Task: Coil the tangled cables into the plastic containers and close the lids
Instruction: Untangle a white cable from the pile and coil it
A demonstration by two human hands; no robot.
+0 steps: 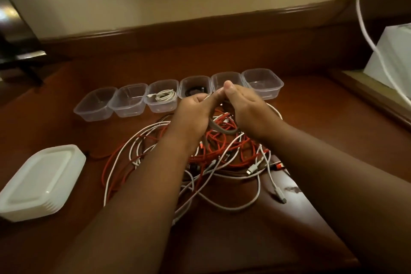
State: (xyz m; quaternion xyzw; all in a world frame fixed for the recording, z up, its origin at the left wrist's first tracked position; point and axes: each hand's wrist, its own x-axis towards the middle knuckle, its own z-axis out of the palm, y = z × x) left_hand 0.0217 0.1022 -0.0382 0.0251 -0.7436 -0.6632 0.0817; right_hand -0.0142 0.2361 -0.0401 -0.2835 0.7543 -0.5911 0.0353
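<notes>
Head view: left hand (195, 111) and right hand (246, 107) pressed together, fingers pinched on a grey cable (224, 130) looping down between them, above the red-and-white tangled pile (222, 158) mid-table. Likely snag: grey loop dragging red strands up, or sweeping into the row of six clear containers (262, 82) just beyond. Free room left toward the stacked lids (42, 180); table edge (322, 218) close at right.

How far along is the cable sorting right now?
Two of six containers are filled: a white coil and a dark coil. Both hands hold a grey cable. Left: the red-and-white tangle, four empty tubs, and the unused lid stack.
</notes>
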